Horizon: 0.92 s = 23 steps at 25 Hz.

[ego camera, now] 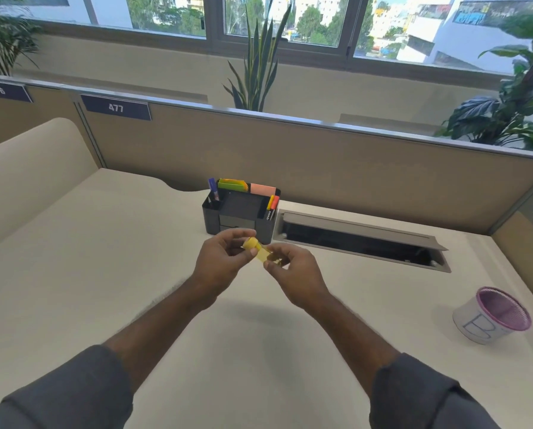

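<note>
- Yellow stubby plastic marker [257, 251] with a rounded opaque cap and a paler, see-through body is held in the air between both hands, above the middle of the cream desk [98, 267] and just in front of the black desk organiser [239, 213].
- Left hand [219, 263] pinches the capped end, with the thumb on the near side and the fingers curled over the far side.
- Right hand [294, 274] grasps the pale body, with its fingers curled round it and the lower end hidden inside them.
- Whether the cap is fully seated on the body cannot be told.
- Inside the organiser stand a blue pen at its left, green, orange and pink paper pads at the back, and orange and red markers at its right.
- A grey cable hatch [362, 239] lies open in the desk to the right of the organiser.
- A purple wire-mesh cup [492, 317] wrapped in white paper lies tipped at the right, well apart from the hands.
- A beige partition [305, 156] closes off the far side, carrying a dark label reading 477 [115, 107].
</note>
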Tool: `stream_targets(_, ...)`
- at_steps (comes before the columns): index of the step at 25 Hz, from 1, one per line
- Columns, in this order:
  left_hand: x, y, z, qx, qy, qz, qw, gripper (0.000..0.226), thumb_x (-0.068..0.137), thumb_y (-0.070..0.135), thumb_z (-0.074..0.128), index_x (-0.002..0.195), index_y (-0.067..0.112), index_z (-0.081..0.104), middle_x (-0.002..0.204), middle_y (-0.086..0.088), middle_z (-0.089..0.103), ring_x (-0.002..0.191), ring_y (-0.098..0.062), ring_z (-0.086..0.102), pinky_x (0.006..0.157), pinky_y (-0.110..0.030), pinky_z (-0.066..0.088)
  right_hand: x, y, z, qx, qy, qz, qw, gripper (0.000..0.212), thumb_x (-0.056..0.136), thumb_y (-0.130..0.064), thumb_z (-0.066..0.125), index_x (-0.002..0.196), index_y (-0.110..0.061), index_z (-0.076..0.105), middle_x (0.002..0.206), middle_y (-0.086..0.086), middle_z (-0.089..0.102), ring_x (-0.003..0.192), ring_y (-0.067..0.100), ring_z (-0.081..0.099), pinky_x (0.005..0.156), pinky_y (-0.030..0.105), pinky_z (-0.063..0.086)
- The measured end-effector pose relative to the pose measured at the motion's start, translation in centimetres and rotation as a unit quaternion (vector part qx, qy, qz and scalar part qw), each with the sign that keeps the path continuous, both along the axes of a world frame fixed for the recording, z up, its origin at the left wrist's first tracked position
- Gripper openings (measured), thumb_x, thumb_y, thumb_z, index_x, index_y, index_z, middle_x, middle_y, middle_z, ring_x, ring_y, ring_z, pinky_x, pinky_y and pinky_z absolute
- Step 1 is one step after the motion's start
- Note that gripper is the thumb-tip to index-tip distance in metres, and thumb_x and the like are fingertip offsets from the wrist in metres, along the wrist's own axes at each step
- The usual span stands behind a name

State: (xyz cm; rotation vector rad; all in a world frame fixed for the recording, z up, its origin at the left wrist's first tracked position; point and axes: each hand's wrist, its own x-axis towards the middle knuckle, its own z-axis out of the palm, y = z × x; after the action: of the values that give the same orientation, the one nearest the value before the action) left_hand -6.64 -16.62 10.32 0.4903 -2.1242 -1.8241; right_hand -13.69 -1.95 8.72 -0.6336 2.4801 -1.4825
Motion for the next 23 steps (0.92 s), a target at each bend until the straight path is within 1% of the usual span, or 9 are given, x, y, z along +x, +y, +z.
stream_targets(2, -1.7, -2.4, 0.3, -0.059, 0.021, -0.003, 0.998, 0.029, 0.084, 0.008, 0.074, 0.105, 0.026, 0.071, 0.094, 0.005, 0.076, 0.086, -0.009, 0.073, 0.078, -0.027, 0.060, -1.9, -2.5, 0.4, 0.002, 0.041, 0.012, 0.999, 0.024, 0.087, -0.014, 0.071, 0.111, -0.017, 0.070, 0.094, -0.007, 0.064, 0.079, 0.003, 0.056, 0.061, 0.012, 0.039)
stream_targets(4, -3.8, -4.9, 0.2, -0.119, 0.024, 0.005, 0.993, 0.028, 0.082, 0.007, 0.077, 0.105, 0.022, 0.072, 0.091, 0.003, 0.075, 0.083, -0.012, 0.073, 0.076, -0.027, 0.060, -4.1, -4.7, 0.8, 0.005, 0.082, 0.012, 0.997, 0.026, 0.086, -0.010, 0.071, 0.111, -0.015, 0.070, 0.094, -0.007, 0.062, 0.080, 0.006, 0.056, 0.063, 0.012, 0.039)
stream_targets(7, -7.5, -8.8, -0.7, -0.207, 0.009, 0.016, 0.978, 0.029, 0.079, 0.011, 0.080, 0.107, 0.016, 0.073, 0.095, -0.002, 0.076, 0.085, -0.016, 0.072, 0.079, -0.027, 0.060, -7.9, -8.3, 0.3, 0.041, 0.128, 0.014, 0.991, 0.029, 0.086, -0.006, 0.070, 0.115, -0.010, 0.069, 0.102, 0.003, 0.065, 0.089, 0.013, 0.057, 0.069, 0.016, 0.044)
stream_targets(10, -10.7, -11.2, -1.8, -0.250, 0.004, 0.023, 0.968, 0.035, 0.079, 0.012, 0.081, 0.113, 0.012, 0.073, 0.104, -0.005, 0.077, 0.088, -0.013, 0.070, 0.083, -0.015, 0.053, -10.7, -10.9, -0.9, 0.074, 0.144, 0.007, 0.987, 0.030, 0.087, -0.005, 0.068, 0.118, -0.008, 0.067, 0.110, 0.007, 0.068, 0.090, 0.012, 0.055, 0.071, 0.015, 0.042)
stream_targets(11, -11.7, -11.9, -2.2, -0.264, -0.003, 0.025, 0.964, 0.035, 0.080, 0.012, 0.080, 0.115, 0.011, 0.072, 0.106, -0.006, 0.077, 0.090, -0.014, 0.069, 0.084, -0.015, 0.051, -11.6, -11.8, -1.5, 0.081, 0.140, 0.001, 0.987, 0.031, 0.088, -0.005, 0.067, 0.119, -0.008, 0.067, 0.111, 0.007, 0.068, 0.091, 0.012, 0.055, 0.071, 0.014, 0.040)
stream_targets(14, -14.2, -13.5, -3.8, -0.302, -0.036, 0.021, 0.952, 0.036, 0.084, 0.012, 0.076, 0.120, 0.009, 0.071, 0.114, -0.009, 0.075, 0.098, -0.021, 0.069, 0.092, -0.028, 0.052, -13.4, -14.0, -3.3, 0.112, 0.122, 0.000, 0.986, 0.030, 0.090, -0.005, 0.065, 0.120, -0.011, 0.067, 0.113, 0.006, 0.069, 0.101, 0.020, 0.060, 0.080, 0.025, 0.047)
stream_targets(17, -15.0, -14.4, -5.0, -0.316, -0.070, 0.008, 0.946, 0.034, 0.087, 0.009, 0.071, 0.122, 0.009, 0.069, 0.118, -0.011, 0.073, 0.105, -0.025, 0.068, 0.095, -0.031, 0.049, -14.3, -15.1, -4.4, 0.159, 0.142, -0.006, 0.977, 0.028, 0.090, -0.008, 0.064, 0.117, -0.016, 0.069, 0.109, 0.004, 0.069, 0.103, 0.022, 0.055, 0.087, 0.040, 0.053)
stream_targets(20, -14.8, -15.0, -5.8, -0.311, -0.072, 0.002, 0.948, 0.035, 0.089, 0.010, 0.069, 0.124, 0.011, 0.068, 0.119, -0.010, 0.073, 0.106, -0.025, 0.068, 0.097, -0.034, 0.050, -14.7, -15.2, -4.6, 0.178, 0.163, -0.004, 0.970, 0.026, 0.090, -0.013, 0.065, 0.114, -0.019, 0.071, 0.103, 0.001, 0.069, 0.099, 0.020, 0.050, 0.083, 0.043, 0.052)
stream_targets(23, -14.2, -14.8, -6.0, -0.319, -0.083, -0.027, 0.944, 0.046, 0.087, 0.017, 0.070, 0.133, 0.018, 0.061, 0.120, -0.007, 0.073, 0.104, -0.022, 0.068, 0.095, -0.035, 0.053, -13.8, -14.7, -3.9, 0.189, 0.146, 0.012, 0.971, 0.035, 0.087, -0.018, 0.068, 0.122, -0.019, 0.066, 0.111, 0.002, 0.068, 0.105, 0.023, 0.052, 0.089, 0.047, 0.050)
